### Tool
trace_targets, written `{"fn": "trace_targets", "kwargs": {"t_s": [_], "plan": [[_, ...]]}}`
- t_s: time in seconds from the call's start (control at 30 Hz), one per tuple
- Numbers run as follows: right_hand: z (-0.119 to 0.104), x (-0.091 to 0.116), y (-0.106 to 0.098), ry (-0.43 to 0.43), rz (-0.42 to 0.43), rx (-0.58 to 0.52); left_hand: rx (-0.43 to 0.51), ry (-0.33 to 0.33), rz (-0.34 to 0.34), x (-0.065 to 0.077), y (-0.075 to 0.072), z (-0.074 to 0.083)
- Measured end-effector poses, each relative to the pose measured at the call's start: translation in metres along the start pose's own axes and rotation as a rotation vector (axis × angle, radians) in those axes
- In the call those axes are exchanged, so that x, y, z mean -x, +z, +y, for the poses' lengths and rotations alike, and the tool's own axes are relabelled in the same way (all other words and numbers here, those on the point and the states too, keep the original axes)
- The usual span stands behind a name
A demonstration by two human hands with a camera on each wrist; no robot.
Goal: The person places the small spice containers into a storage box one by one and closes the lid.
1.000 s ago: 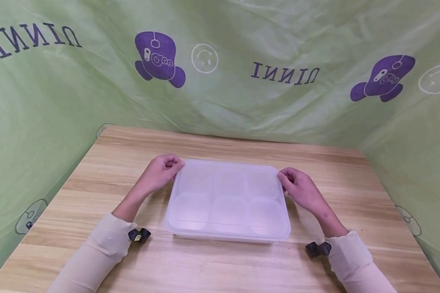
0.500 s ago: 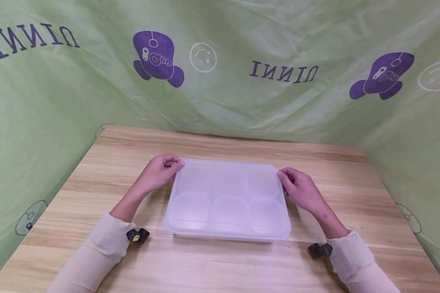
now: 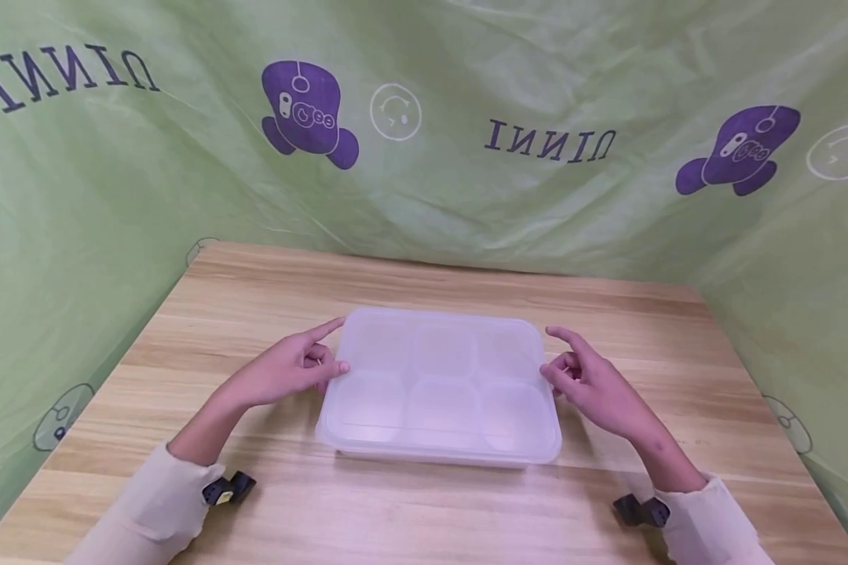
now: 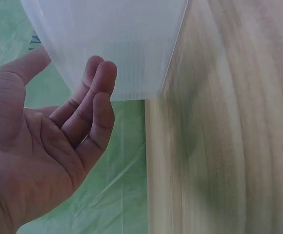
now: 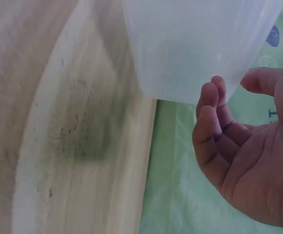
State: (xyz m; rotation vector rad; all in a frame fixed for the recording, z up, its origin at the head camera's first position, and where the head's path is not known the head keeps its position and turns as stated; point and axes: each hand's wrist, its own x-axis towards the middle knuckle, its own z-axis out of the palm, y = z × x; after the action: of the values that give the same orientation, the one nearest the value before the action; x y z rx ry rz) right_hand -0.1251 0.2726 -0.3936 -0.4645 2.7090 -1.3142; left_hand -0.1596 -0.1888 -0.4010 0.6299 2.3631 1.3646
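A translucent white plastic storage box [image 3: 424,461] sits on the table, covered by a flat lid [image 3: 444,380] through which several rounded compartments show. At the box's left side, my left hand [image 3: 275,373] rests its thumb on the lid's edge while the index finger stretches toward the far-left corner. Its other fingers bend loosely beside the box wall [image 4: 122,44] in the left wrist view. My right hand [image 3: 601,388] mirrors it: thumb at the lid's right edge, index finger lifted off near the far-right corner. The right wrist view shows relaxed fingers beside the wall [image 5: 190,48].
The wood-grain table [image 3: 424,518] extends around the box on every side. A green printed curtain [image 3: 438,204] hangs behind the table and along both sides. Small black cameras [image 3: 228,488] are strapped at the sleeve cuffs.
Both hands have slid from the lid's far corners toward me along its sides. Their index fingers have stretched out, and the pinch at the corners is released. The box stays in place.
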Motion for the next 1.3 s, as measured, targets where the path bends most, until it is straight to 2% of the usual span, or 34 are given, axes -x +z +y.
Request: {"fn": "trace_targets", "kwargs": {"t_s": [0.3, 0.47, 0.6, 0.73, 1.0, 1.3], "plan": [[-0.005, 0.033, 0.0, 0.015, -0.116, -0.107, 0.139, 0.062, -0.093, 0.037, 0.01, 0.003], [-0.008, 0.048, 0.001, -0.004, -0.204, -0.158, 0.183, 0.081, -0.127, 0.049, 0.015, 0.001], [-0.006, 0.055, 0.0, -0.045, -0.244, -0.169, 0.216, 0.106, -0.127, 0.051, 0.017, -0.001], [-0.001, 0.057, 0.0, -0.107, -0.238, -0.16, 0.237, 0.124, -0.129, 0.051, 0.018, -0.002], [0.003, 0.055, 0.0, -0.119, -0.245, -0.213, 0.243, 0.137, -0.147, 0.049, 0.016, 0.0], [0.006, 0.054, 0.004, -0.154, -0.19, -0.161, 0.249, 0.107, -0.165, 0.047, 0.015, 0.0]]}}
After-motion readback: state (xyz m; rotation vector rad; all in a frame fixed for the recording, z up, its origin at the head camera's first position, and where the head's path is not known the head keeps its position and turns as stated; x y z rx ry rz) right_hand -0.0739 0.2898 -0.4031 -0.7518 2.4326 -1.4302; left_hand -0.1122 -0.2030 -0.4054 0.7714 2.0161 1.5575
